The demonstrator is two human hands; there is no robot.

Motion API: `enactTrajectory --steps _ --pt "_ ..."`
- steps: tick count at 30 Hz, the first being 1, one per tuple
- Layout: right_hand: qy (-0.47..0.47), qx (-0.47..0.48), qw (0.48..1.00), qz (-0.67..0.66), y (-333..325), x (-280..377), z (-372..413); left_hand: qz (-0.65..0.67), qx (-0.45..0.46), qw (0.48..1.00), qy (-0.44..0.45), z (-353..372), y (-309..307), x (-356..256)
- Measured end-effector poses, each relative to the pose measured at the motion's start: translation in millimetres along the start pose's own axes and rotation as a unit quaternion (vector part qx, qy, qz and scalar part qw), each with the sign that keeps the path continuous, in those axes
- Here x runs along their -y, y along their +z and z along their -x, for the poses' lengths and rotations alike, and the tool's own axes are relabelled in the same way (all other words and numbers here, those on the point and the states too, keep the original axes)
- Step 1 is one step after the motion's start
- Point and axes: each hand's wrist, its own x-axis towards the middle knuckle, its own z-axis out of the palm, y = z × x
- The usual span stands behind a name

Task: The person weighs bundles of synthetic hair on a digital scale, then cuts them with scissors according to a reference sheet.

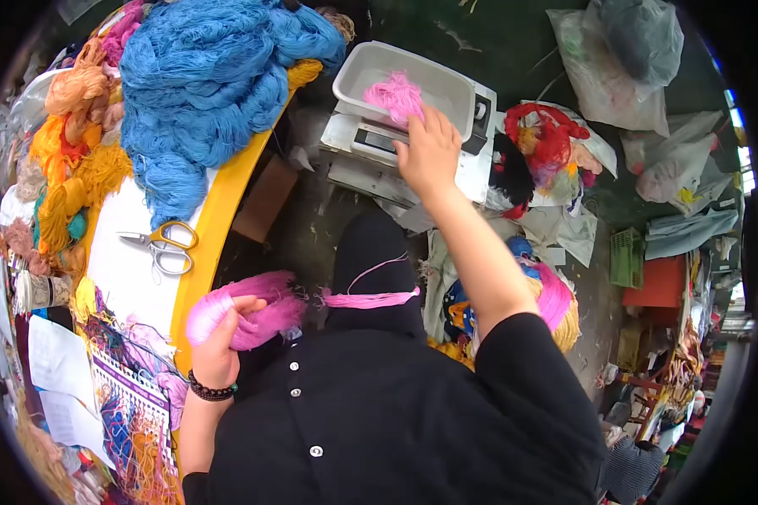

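Note:
My left hand [216, 347] is closed round a hank of bright pink yarn [265, 313], close to the table's yellow edge. A smaller tangle of pink yarn [393, 95] lies in a grey plastic tray [446, 77] on a weighing scale [370, 140]. Over the tray's near side reaches my right hand [430, 156], palm down, its fingers stretched out with the tips beside that tangle. Across my dark-clothed lap rests a thin bundle of pink strands [370, 300], one loose thread curling up from it.
Scissors with yellow-and-grey handles [162, 246] lie on the white table [130, 290]. Behind them rises a big heap of blue yarn [202, 76], with orange yarn [80, 84] alongside. Mixed red yarn [547, 135] sits right of the scale. Plastic bags [619, 76] stand on the floor.

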Motion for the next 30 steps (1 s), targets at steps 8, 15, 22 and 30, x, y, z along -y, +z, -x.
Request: enactTrajectory --steps 8,15,22,30 --pt "0.003 0.268 0.790 -0.551 -85 144 51 0.037 0.051 0.998 0.001 -14 28 -4" --pt "0.192 0.424 0.558 -0.687 -112 172 60 0.031 0.057 0.998 -0.008 -4 40 5" --pt "0.056 0.289 0.718 -0.631 -111 173 68 0.046 0.033 0.998 0.015 2 31 9" --pt "0.059 0.278 0.704 -0.651 -107 172 77 0.067 0.010 0.998 -0.002 2 29 16"
